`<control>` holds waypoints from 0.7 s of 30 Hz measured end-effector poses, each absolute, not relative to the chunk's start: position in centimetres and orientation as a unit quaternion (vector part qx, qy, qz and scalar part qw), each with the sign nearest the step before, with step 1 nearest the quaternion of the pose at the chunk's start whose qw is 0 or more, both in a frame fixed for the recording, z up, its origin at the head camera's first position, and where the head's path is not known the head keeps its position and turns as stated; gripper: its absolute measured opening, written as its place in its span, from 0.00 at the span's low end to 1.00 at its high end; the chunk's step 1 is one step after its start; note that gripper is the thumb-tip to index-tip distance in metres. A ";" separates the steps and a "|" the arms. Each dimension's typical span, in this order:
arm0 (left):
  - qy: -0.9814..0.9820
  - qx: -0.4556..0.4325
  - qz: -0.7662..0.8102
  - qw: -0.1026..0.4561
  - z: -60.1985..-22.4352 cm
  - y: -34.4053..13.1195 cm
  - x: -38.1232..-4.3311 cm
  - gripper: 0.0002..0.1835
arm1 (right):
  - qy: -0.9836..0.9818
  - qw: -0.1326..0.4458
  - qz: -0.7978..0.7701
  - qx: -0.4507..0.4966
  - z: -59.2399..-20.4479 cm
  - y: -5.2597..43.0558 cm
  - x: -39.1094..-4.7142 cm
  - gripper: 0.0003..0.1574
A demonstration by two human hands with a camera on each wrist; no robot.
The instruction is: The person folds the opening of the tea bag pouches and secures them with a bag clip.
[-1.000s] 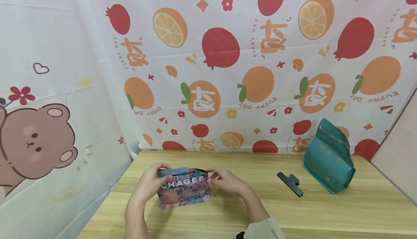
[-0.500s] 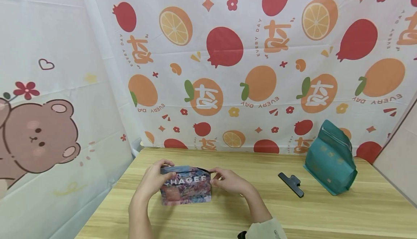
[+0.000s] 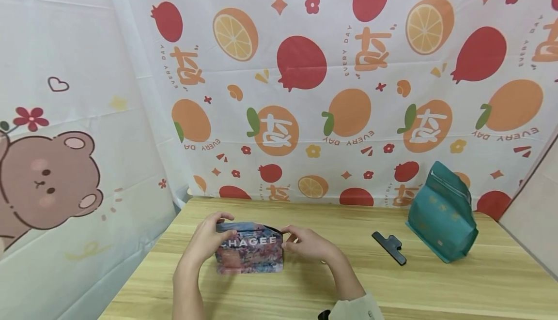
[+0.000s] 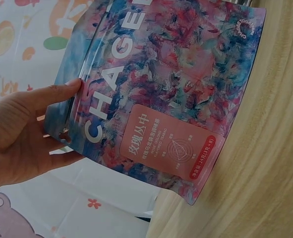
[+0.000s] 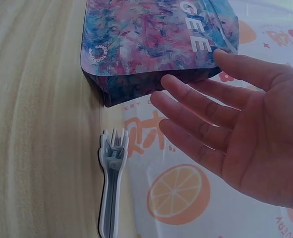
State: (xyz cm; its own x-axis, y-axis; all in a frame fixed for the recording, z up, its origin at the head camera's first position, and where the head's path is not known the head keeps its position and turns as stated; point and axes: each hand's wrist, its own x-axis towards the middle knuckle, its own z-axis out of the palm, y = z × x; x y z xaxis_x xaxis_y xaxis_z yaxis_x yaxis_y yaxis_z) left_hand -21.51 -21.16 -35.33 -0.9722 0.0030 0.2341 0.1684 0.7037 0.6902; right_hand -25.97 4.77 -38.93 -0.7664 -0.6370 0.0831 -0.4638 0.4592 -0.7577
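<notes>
pouch (image 3: 250,256), left fingers (image 4: 59,92) pinching top corner, right fingers (image 5: 202,104) at opposite corner

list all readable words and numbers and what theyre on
"CHAGEE": patterned pouch
"玫瑰丛中": pink label
"OOLONG FLAVORED TEABAG": same label
"24克(3克×8)": red strip
"EVERY DAY": fruit-print backdrop
Unclear or too small: other label lines, pouch's round emblem, stylised backdrop characters, green bag marks, sleeve lettering

Light wood-grain tabletop (image 3: 440,288). Teal gusseted bag (image 3: 441,218), gold motifs, standing toward the rear right. Black bag clip (image 3: 389,248) lying diagonally, near it on the left. Right wrist view: slim white-and-grey implement (image 5: 111,183), pronged end, also on the wood; exact type unclear. CHAGEE teabag pouch (image 3: 250,254) above the left part, base contact unclear.
</notes>
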 end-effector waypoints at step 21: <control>-0.915 -0.047 -0.389 0.094 -35.2 -20.5 -21.7 0.16 | 0.845 0.120 -0.408 -0.324 -38.2 5.7 -25.7 0.23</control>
